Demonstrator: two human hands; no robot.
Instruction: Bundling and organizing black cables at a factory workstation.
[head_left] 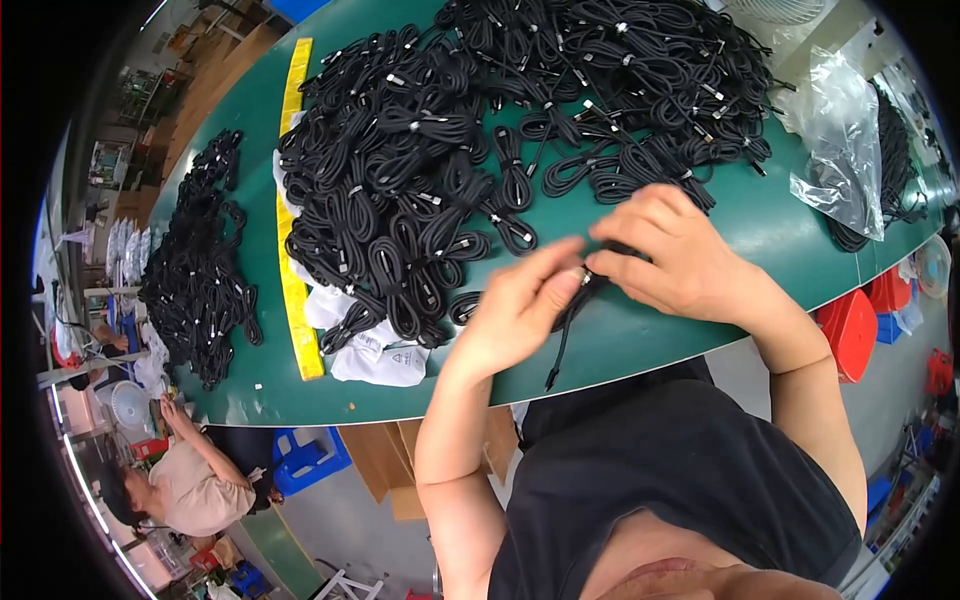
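A black cable (566,335) is between my two hands, just above the near part of the green table. One of its ends hangs down toward the table's front edge. My left hand (525,305) pinches the cable between thumb and index finger, close to a small light-coloured spot. My right hand (672,262) has its fingers curled over the coiled part, which they partly hide. Beyond my hands lies a large heap of coiled black cables (400,170), with a second heap (640,70) at the far right of it.
A yellow strip (293,220) parts the big heap from another cable pile (200,270) on the left. White bags (375,358) lie by the strip's near end. A clear plastic bag (840,140) rests at the right. Another person (195,480) works at the left, near a blue stool (305,458).
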